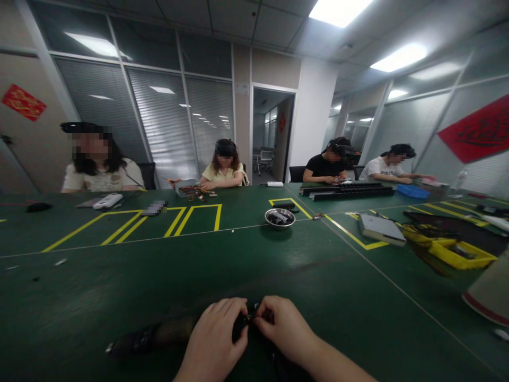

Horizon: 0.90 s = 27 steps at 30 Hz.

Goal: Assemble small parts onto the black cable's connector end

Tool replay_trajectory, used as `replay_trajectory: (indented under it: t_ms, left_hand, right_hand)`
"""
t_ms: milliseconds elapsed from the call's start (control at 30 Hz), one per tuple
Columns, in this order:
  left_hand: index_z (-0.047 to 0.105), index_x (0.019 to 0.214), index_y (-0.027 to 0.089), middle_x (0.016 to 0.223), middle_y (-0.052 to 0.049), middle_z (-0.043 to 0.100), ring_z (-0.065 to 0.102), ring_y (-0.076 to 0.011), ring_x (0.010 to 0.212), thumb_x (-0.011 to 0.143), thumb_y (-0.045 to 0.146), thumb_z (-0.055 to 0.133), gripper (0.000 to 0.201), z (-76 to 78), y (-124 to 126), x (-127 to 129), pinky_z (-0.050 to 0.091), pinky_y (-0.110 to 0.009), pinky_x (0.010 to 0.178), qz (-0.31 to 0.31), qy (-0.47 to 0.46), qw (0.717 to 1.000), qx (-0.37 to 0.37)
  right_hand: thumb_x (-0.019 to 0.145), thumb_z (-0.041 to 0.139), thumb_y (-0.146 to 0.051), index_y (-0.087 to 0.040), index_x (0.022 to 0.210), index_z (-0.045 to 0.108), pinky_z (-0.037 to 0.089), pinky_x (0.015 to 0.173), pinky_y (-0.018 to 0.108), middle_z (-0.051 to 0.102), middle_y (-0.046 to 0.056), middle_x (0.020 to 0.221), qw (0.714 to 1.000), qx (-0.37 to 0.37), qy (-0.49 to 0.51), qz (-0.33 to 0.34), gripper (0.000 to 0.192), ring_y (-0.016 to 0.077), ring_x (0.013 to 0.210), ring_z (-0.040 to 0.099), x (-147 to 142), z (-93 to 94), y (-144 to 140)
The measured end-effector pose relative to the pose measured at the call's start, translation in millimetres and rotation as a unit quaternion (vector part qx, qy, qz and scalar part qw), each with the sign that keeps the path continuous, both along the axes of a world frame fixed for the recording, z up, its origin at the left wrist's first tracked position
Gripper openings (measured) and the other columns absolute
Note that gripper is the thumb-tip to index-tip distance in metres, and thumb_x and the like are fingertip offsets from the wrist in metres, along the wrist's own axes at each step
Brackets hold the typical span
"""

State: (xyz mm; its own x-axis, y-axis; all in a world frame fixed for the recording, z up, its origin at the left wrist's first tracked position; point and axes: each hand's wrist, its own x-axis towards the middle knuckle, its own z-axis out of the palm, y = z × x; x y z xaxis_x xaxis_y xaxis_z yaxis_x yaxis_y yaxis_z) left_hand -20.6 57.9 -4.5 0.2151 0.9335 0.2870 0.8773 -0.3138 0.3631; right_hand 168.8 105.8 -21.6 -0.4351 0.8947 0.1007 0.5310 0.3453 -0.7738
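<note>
A long dark cylindrical tool [143, 339] lies near the front of the green table, its narrow metal tip pointing left. My left hand [218, 334] is closed over its right end, with a black part showing between thumb and fingers. Just to the right, my right hand [284, 326] is closed in a pinch at that same end, close to the left fingertips. A tiny shiny bit shows between the two hands, too small to name. Below my right hand, something dark, perhaps a cord, is hard to make out.
On the green table [159, 281] stands a metal bowl [280, 225] of small dark parts. To the right are a grey flat box [382, 229], a yellow tray [461, 260] and a pale rounded container [491, 292]. Black rails [345, 193] lie farther back. Several people sit across the table.
</note>
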Motion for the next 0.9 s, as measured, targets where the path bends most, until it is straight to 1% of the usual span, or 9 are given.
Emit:
replay_trajectory:
  t_ms: [133,300,400,467,533,667,800,900]
  left_hand:
    - [0.06,0.094,0.026,0.114,-0.001,0.064,0.057,-0.0201,0.107,0.081,0.015,0.048,0.021,-1.3,1.7,-1.2,0.041,-0.036,0.092,-0.001,0.001,1.0,-0.003]
    - [0.061,0.094,0.027,0.115,0.0,0.064,0.057,-0.0204,0.108,0.082,0.016,0.049,0.02,1.0,1.9,-1.8,0.042,-0.037,0.093,-0.012,0.005,1.0,-0.005]
    - [0.061,0.098,0.028,0.118,0.0,0.063,0.057,-0.0207,0.11,0.083,0.019,0.05,0.021,-0.9,2.7,-2.2,0.042,-0.038,0.094,-0.016,0.004,1.0,-0.008]
    - [0.06,0.104,0.028,0.12,0.0,0.062,0.057,-0.0212,0.11,0.083,0.021,0.051,0.024,-3.6,3.6,-2.8,0.042,-0.039,0.095,-0.007,-0.002,1.0,-0.008]
    - [0.059,0.103,0.027,0.121,-0.001,0.062,0.057,-0.0214,0.111,0.083,0.021,0.052,0.022,-5.4,4.1,-3.5,0.042,-0.039,0.095,0.003,-0.006,1.0,-0.009]
    - [0.06,0.092,0.028,0.121,0.002,0.062,0.056,-0.0204,0.112,0.083,0.018,0.051,0.016,-2.4,3.1,-4.1,0.042,-0.038,0.094,-0.01,-0.001,1.0,-0.012]
    - [0.06,0.093,0.029,0.119,0.004,0.063,0.057,-0.0195,0.111,0.082,0.016,0.049,0.021,1.2,2.0,-3.0,0.042,-0.037,0.093,-0.024,0.002,1.0,-0.009]
    - [0.059,0.098,0.029,0.116,0.002,0.064,0.058,-0.0197,0.108,0.083,0.018,0.05,0.021,-0.7,2.3,-2.3,0.043,-0.037,0.092,-0.013,-0.007,1.0,-0.006]
  right_hand:
    - [0.079,0.062,-0.017,-0.018,0.078,0.065,0.036,0.057,0.018,0.065,-0.002,0.073,1.0,0.002,-0.012,0.008,0.003,0.0103,0.063,0.055,0.4,-0.6,0.5]
    - [0.079,0.063,-0.018,-0.018,0.079,0.065,0.035,0.057,0.019,0.064,-0.001,0.074,0.999,0.008,-0.033,0.011,0.002,0.0105,0.063,0.054,0.1,-2.1,0.6]
    - [0.079,0.063,-0.018,-0.018,0.079,0.064,0.036,0.058,0.019,0.064,-0.002,0.073,0.999,0.009,-0.035,0.007,0.001,0.0108,0.064,0.054,0.0,-1.5,0.3]
    - [0.079,0.063,-0.018,-0.018,0.078,0.064,0.036,0.058,0.019,0.064,-0.001,0.074,0.999,0.006,-0.036,0.009,0.002,0.0108,0.064,0.055,-0.1,0.1,0.1]
    - [0.079,0.062,-0.017,-0.018,0.079,0.065,0.036,0.059,0.019,0.065,-0.001,0.075,0.999,0.003,-0.04,0.012,0.002,0.0109,0.064,0.055,-0.1,2.2,-0.2]
    - [0.078,0.063,-0.016,-0.018,0.078,0.065,0.037,0.06,0.019,0.065,-0.002,0.073,0.999,0.01,-0.035,0.01,0.003,0.0112,0.066,0.056,0.1,4.8,-1.1]
    - [0.078,0.063,-0.016,-0.018,0.077,0.065,0.036,0.06,0.019,0.064,-0.002,0.073,1.0,0.012,-0.026,0.011,0.003,0.0107,0.065,0.055,0.2,4.2,-1.6]
    - [0.077,0.064,-0.016,-0.018,0.078,0.065,0.036,0.059,0.019,0.065,-0.002,0.073,1.0,0.01,-0.025,0.009,0.002,0.0108,0.065,0.055,-0.1,3.5,-1.2]
